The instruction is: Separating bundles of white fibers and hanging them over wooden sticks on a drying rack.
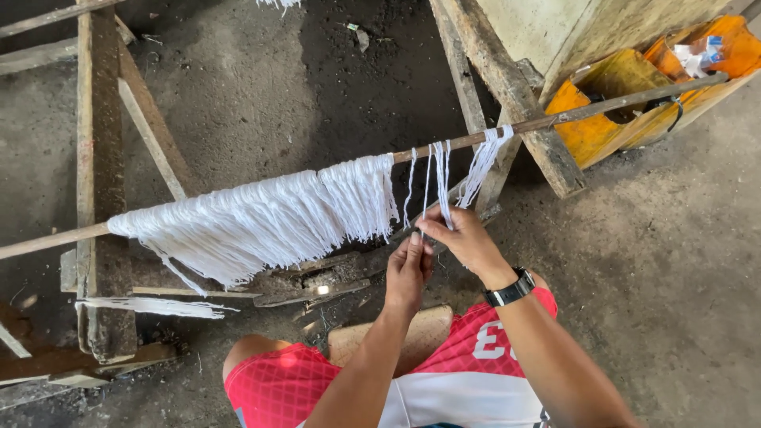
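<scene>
Pinching a few white strands (441, 186) between the fingertips, the right hand (462, 238) and left hand (407, 273) meet just below a slanting wooden rod (610, 105). Head view: a dense white yarn fringe (269, 218) hangs from the rod to the left; a black wristwatch (511, 290) circles the right wrist.

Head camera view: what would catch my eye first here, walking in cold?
The thick fringe of white threads hanging from a long wooden pole that slants across the picture. Just below its right part, the left hand and right hand pinch a few loose strands together. Yellow containers sit at top right.
</scene>
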